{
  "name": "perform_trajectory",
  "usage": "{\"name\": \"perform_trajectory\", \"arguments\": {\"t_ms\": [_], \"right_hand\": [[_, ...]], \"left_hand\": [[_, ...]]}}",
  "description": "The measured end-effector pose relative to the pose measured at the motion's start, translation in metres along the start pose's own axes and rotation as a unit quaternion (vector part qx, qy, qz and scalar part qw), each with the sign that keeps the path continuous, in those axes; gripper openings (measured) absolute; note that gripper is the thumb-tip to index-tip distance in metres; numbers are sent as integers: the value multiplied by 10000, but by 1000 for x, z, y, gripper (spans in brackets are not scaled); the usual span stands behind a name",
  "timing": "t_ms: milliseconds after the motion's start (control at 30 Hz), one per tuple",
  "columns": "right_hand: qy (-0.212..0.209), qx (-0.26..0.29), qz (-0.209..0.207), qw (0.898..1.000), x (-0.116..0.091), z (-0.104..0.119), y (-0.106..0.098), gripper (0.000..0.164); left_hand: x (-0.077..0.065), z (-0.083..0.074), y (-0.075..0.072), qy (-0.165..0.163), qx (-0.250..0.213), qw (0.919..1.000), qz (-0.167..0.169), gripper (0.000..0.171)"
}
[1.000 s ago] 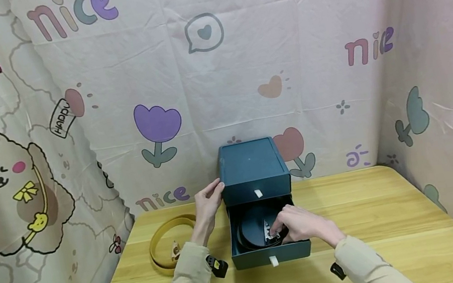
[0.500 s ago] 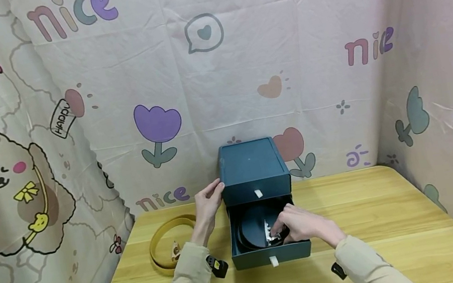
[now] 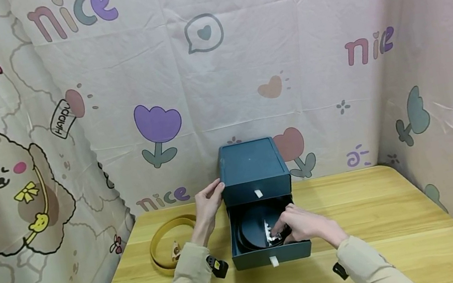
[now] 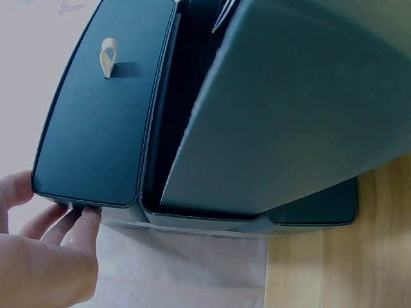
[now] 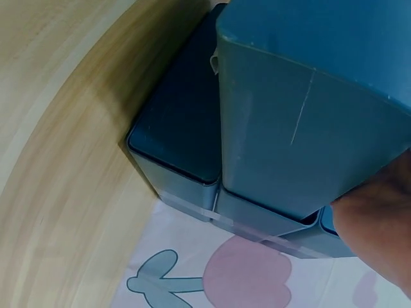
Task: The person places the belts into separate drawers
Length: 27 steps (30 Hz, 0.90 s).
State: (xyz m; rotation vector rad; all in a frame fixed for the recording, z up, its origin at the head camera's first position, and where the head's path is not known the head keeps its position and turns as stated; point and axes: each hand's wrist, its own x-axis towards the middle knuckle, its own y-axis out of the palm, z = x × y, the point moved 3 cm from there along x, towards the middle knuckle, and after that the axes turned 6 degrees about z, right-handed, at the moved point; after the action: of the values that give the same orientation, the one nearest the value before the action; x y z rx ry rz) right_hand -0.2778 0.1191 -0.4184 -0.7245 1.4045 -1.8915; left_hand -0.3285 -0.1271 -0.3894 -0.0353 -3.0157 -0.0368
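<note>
A dark blue drawer box (image 3: 251,160) stands at the back of the table, one of its drawers (image 3: 252,259) pulled out. Inside that drawer lies a coiled black belt (image 3: 241,240) with a silver buckle (image 3: 267,233). My right hand (image 3: 306,222) reaches over the drawer's right wall and pinches the belt at its buckle; the thumb is mostly hidden. In the right wrist view the drawer wall covers most of that hand (image 5: 379,221). At the box's upper left corner, my left hand (image 3: 209,210) rests its fingertips against the side, extended fingers (image 4: 83,234) touching it.
A coiled yellow belt (image 3: 158,234) with a gold-coloured buckle (image 3: 175,250) lies on the wooden table (image 3: 365,258), left of the box. White pull tabs (image 3: 274,260) stick out from the drawer fronts. Behind hangs a printed curtain (image 3: 233,74).
The silver buckle and my right hand have shifted very slightly to the right. My left hand stays at the box's corner, and the drawer has not moved.
</note>
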Motion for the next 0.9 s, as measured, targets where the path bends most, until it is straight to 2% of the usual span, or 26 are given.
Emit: {"name": "perform_trajectory", "arguments": {"t_ms": [300, 433, 533, 667, 800, 900], "right_hand": [[52, 273, -44, 9996, -4, -2, -1, 27], [-115, 255, -304, 9991, -9, -1, -2, 22], [-345, 131, -825, 9959, -13, 3, -3, 17], [-375, -34, -1662, 9854, -17, 11, -1, 10], [-338, -153, -2516, 9671, -22, 18, 0, 3], [-357, -206, -3078, 9506, -25, 21, 1, 6]], "left_hand": [[1, 1, 0, -18, -10, 10000, 44, 42], [1, 1, 0, -31, -14, 10000, 16, 42], [1, 1, 0, -30, -25, 10000, 14, 42], [0, 1, 0, -24, -60, 10000, 49, 42], [-1, 1, -1, -19, -21, 10000, 62, 43], [-2, 0, -1, -9, 23, 10000, 66, 44]]}}
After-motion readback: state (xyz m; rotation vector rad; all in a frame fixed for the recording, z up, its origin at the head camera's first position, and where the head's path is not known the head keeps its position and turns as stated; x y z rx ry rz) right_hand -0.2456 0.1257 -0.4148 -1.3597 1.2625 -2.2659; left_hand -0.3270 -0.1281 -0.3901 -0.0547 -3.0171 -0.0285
